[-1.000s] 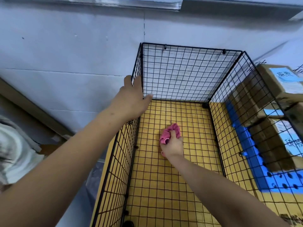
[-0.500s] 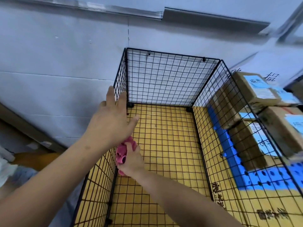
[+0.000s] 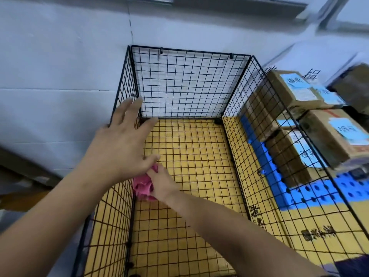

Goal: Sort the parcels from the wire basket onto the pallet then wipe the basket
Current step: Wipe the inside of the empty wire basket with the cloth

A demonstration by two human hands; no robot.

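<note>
Pale wall [image 3: 60, 66] behind, wire basket [image 3: 189, 51] emptied out. The parcels [image 3: 295, 90] sit stacked on the blue pallet [image 3: 311, 193] alongside, so sorting looks done. Now the wiping: right hand [image 3: 162, 183] clutches the pink cloth [image 3: 142, 187] low against the left panel, left hand [image 3: 119, 144] splayed, relaxed, at that rim.

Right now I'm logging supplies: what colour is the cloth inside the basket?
Pink. The cloth, gripped by the right hand, shows best in the head view.
</note>
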